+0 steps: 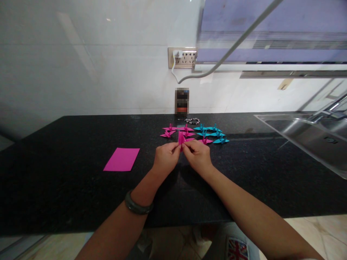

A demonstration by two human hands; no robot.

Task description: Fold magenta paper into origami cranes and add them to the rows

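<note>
Between my two hands, above the dark countertop [89, 195], is a folded piece of pink origami paper [181, 138], narrow and pointing up. My left hand [167, 157] pinches its lower left side with thumb and fingers. From the other side my right hand [198, 155] pinches it too, the fingertips of both hands close together. Just beyond the hands stand several pink paper cranes [186, 128] and, to their right, several blue paper cranes [217, 133]. Some pink ones are partly hidden by the hands. Left of my left hand lies a flat pink sheet of paper [121, 159].
A beaded bracelet [192, 121] lies behind the cranes. A blurred-out upright phone-like object [181, 101] leans on the wall beneath a power socket [182, 57] with a plugged-in white cable. At the right is a steel sink [322, 144] with a tap [332, 110].
</note>
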